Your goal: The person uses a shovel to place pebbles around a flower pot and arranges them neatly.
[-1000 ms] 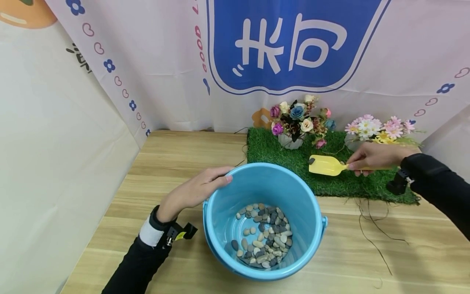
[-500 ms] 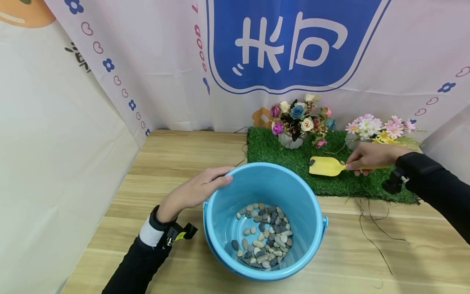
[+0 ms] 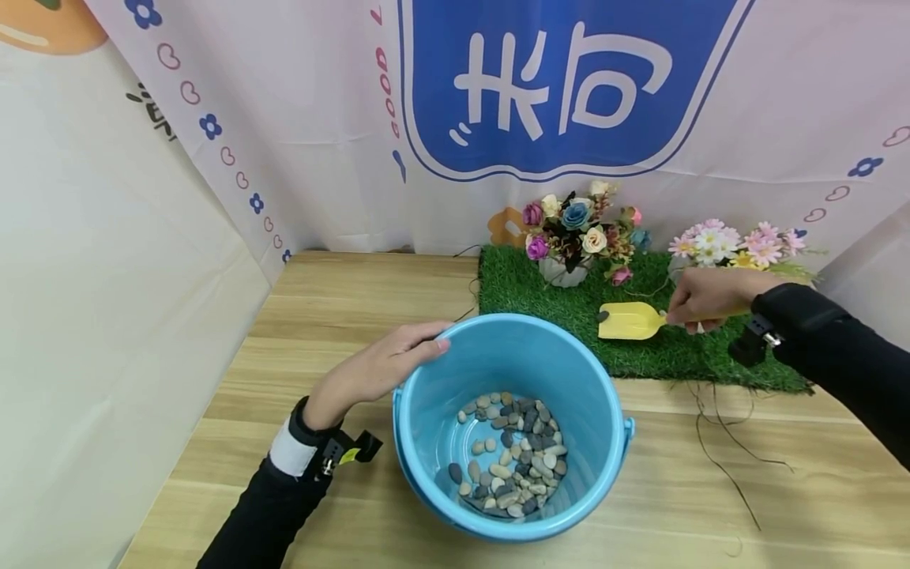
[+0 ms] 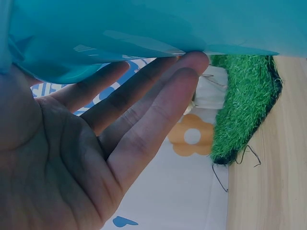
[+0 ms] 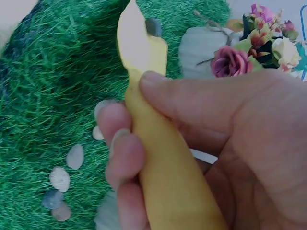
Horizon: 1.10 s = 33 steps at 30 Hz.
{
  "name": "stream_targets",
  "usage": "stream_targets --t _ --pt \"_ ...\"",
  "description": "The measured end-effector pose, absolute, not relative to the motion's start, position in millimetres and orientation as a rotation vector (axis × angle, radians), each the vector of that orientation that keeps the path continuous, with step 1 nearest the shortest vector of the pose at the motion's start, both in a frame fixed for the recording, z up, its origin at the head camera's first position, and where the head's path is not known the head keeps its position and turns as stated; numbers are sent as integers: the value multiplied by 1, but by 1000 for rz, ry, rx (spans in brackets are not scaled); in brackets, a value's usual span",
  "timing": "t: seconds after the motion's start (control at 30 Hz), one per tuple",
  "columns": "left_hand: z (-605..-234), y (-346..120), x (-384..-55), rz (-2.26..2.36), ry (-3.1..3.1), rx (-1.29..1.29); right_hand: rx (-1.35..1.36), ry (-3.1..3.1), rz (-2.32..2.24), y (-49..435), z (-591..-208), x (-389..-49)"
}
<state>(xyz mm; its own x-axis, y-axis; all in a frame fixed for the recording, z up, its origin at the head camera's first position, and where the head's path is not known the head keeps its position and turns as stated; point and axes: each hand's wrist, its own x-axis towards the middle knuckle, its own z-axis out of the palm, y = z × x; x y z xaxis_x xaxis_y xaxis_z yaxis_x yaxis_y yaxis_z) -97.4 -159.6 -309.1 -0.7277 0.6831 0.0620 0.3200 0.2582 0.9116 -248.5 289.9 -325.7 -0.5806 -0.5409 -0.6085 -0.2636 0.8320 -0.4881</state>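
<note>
A blue bucket (image 3: 512,328) stands at the table's middle front with several grey and beige pebbles (image 3: 536,462) on its bottom. My left hand (image 3: 391,359) holds the bucket's left rim, thumb over the edge. In the left wrist view its fingers (image 4: 153,110) lie fairly straight along the outer wall. To the right, my right hand (image 3: 714,299) grips the handle of a yellow shovel (image 3: 630,321), low over green artificial turf (image 3: 704,359). At the blade's front edge sits a dark pebble (image 3: 603,316). Several more pebbles (image 5: 60,178) lie on the turf in the right wrist view.
A pot of mixed roses (image 3: 584,233) stands at the turf's back left. Right of it, pink and white daisies (image 3: 711,243) are partly hidden by my right hand. Loose dark threads (image 3: 732,450) trail from the turf onto the wooden table (image 3: 341,296).
My right wrist has shifted slightly left and the hand has turned, while the shovel's blade has hardly moved. The left hand and bucket stay in place.
</note>
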Motion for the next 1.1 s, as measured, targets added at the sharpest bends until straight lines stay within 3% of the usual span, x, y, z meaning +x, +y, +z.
stream_targets --t 0.43,0.83,1.1 --pt "-308 -160 -97 1459 2184 914 -651 2253 -353 275 -311 -247" --pt "-341 -169 -110 1445 2214 925 -640 2283 -383 286 -312 -241" --pt "-319 -163 -101 1462 2186 929 -623 2266 -476 302 -316 -234"
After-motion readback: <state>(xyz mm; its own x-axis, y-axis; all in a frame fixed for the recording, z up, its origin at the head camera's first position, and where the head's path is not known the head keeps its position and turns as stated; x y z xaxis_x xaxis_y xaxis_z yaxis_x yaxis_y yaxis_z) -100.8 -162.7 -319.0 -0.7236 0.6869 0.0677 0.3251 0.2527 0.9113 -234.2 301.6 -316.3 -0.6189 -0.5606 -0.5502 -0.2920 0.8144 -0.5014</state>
